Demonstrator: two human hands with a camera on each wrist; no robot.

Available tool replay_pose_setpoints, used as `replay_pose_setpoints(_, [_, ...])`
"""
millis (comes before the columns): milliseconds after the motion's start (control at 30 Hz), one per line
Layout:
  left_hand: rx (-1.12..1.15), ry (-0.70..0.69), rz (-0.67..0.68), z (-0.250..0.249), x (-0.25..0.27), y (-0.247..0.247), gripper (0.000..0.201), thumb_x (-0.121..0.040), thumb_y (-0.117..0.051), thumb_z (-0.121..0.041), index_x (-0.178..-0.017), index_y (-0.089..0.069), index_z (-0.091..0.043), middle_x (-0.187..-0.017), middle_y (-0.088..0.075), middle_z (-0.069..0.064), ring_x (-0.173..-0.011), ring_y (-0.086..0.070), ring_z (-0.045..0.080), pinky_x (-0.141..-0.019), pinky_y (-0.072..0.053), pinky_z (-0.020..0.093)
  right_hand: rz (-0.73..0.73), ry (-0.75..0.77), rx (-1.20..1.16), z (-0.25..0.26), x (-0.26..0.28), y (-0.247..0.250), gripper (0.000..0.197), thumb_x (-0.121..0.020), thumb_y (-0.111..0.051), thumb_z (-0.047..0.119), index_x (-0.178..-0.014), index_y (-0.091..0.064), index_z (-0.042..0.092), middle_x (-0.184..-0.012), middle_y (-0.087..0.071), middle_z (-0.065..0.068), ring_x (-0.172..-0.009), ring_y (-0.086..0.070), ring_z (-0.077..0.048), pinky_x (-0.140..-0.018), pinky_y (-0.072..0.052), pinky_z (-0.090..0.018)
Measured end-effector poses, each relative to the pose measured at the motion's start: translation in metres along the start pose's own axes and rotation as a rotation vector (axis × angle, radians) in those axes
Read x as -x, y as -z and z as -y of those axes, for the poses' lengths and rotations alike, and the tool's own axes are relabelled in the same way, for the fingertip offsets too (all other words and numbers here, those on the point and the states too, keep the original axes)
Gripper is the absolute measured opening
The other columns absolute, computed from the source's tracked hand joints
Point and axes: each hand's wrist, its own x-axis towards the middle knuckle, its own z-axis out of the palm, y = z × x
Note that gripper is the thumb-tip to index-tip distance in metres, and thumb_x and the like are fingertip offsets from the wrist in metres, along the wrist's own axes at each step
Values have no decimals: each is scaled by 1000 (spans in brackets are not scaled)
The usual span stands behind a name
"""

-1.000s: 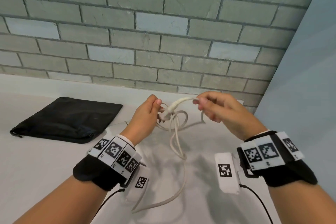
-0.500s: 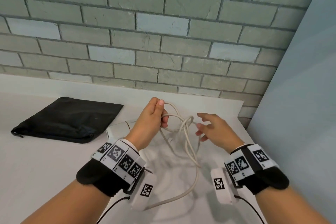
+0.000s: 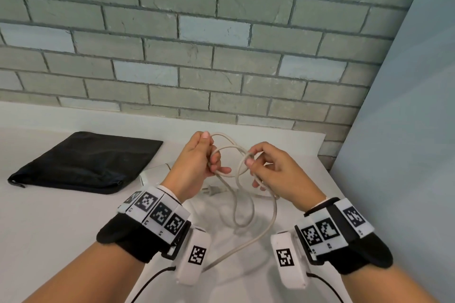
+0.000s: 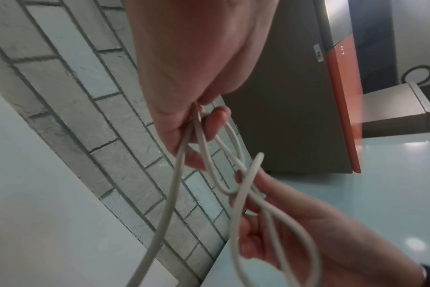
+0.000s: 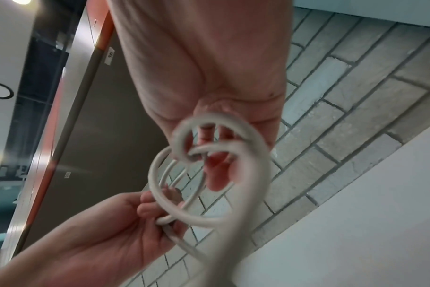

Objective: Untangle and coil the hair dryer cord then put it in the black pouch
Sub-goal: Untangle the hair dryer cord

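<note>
The beige hair dryer cord (image 3: 242, 206) hangs in tangled loops between my two hands above the white table (image 3: 49, 229). My left hand (image 3: 210, 152) grips several strands of the cord (image 4: 174, 184) in curled fingers. My right hand (image 3: 250, 157) pinches one loop between thumb and forefinger, close to the left hand. The plug (image 3: 211, 190) lies on the table below the hands. Only part of the white hair dryer (image 3: 155, 174) shows behind my left wrist. The black pouch (image 3: 86, 162) lies flat at the left. In the right wrist view the cord (image 5: 155, 184) curls in rings around the fingers.
A grey brick wall (image 3: 221, 56) runs along the back of the table. A pale blue panel (image 3: 406, 130) closes off the right side, just past the table's right edge (image 3: 330, 179). The cord trails down toward me between my wrists.
My right hand let go of the plug end, dropped with fingers open, then rose again and pinched a loop. The plug now lies on the table. The left hand kept its grip.
</note>
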Motion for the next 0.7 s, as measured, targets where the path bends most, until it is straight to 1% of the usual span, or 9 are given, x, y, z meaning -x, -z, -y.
replay_pose_setpoints(67, [-94, -25, -3, 0, 3, 0, 27, -95, -38, -36, -78, -40, -14, -60, -49, 3, -49, -51, 13, -74, -55, 44, -53, 25, 10, 0, -1, 1, 9, -87, -56, 18, -82, -52, 12, -74, -55, -9, -62, -64, -34, -52, -48, -31])
replay_pose_setpoints(133, [-298, -93, 13, -2, 6, 1, 38, -80, -59, -48, -85, -42, -14, -77, -55, 3, -70, -57, 14, -85, -51, 45, -85, 24, 10, 1, -3, 0, 18, -87, -57, 19, -76, -48, 9, -73, -54, -13, -55, -65, -31, -46, -47, -30])
replay_pose_setpoints(233, [-528, -147, 75, -3, 7, 0, 55, -61, -81, -35, -90, -41, -13, -88, -52, 2, -80, -52, 12, -76, -50, 33, -105, 24, 53, 2, -5, 2, 25, -84, -61, 23, -72, -49, 5, -63, -55, -17, -46, -60, -27, -45, -47, -32])
replay_pose_setpoints(333, [-648, -179, 87, -5, 5, -1, 41, -68, -76, -14, -86, -39, -18, -82, -54, 0, -72, -51, 13, -71, -49, 34, -104, 44, 51, 3, -4, 5, 28, -80, -67, 25, -69, -52, 4, -57, -56, -10, -46, -57, -20, -47, -46, -32])
replay_pose_setpoints(400, [-729, -219, 63, -6, 3, 1, 31, -72, -70, -11, -80, -42, -20, -88, -58, 4, -78, -55, 16, -74, -48, 31, -111, 80, 58, 6, -4, 9, 32, -78, -69, 27, -69, -54, 1, -61, -59, -14, -55, -57, -20, -52, -48, -33])
replay_pose_setpoints(467, [-830, -251, 40, -5, 1, 2, 22, -73, -68, -12, -76, -46, -16, -101, -56, 9, -92, -57, 19, -79, -44, 24, -99, 98, 46, 8, -5, 13, 33, -79, -67, 27, -72, -55, -3, -67, -60, -20, -61, -55, -21, -55, -49, -30])
replay_pose_setpoints(567, [-897, -268, 24, -5, 0, 1, 17, -73, -64, -10, -70, -47, -12, -94, -48, 5, -84, -52, 14, -72, -37, 8, -61, 72, -22, 11, -5, 15, 29, -84, -61, 25, -70, -54, 0, -61, -58, -10, -56, -54, -14, -58, -48, -24])
replay_pose_setpoints(633, [-880, -246, 21, -6, 0, 0, 18, -74, -63, -10, -66, -48, -15, -88, -45, -1, -77, -50, 11, -71, -39, 12, -25, 42, -138, 11, -4, 14, 28, -88, -54, 23, -64, -50, 8, -54, -52, -3, -52, -51, -12, -63, -50, -25])
replay_pose_setpoints(700, [-846, -208, 40, -7, 0, -1, 14, -76, -65, -12, -67, -54, -15, -88, -43, -2, -75, -50, 12, -76, -45, 24, 10, 12, -315, 10, -4, 14, 28, -89, -52, 19, -62, -47, 11, -47, -43, 5, -46, -46, -10, -67, -53, -28])
